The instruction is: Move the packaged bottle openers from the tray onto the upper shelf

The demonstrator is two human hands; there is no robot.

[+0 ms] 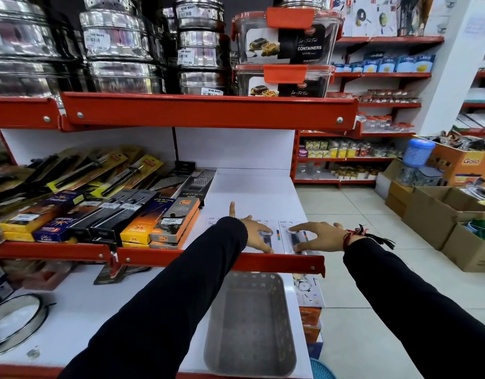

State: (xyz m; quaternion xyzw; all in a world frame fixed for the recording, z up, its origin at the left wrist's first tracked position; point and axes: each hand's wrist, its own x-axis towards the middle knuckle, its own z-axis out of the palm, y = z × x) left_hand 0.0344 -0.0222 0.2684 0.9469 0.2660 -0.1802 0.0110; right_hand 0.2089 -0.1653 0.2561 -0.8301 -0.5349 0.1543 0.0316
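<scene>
Packaged bottle openers on white cards lie flat side by side on the white upper shelf (252,187), close to its red front lip. My left hand (253,231) rests with spread fingers on the left packaged bottle opener (267,236). My right hand (317,236) spans the right packaged bottle opener (296,237), thumb and fingertips at its two ends. More white card edges (215,221) show left of my left wrist. The grey metal tray (249,324) stands on the lower shelf below my arms, with nothing visible inside it.
Boxed lighters (170,222) and graters (197,181) fill the shelf's left half. Steel tins (200,50) and plastic containers (287,39) stand on the shelf above. Cardboard boxes (438,214) sit on the tiled floor at right. A round steel ring (17,321) lies at the lower left.
</scene>
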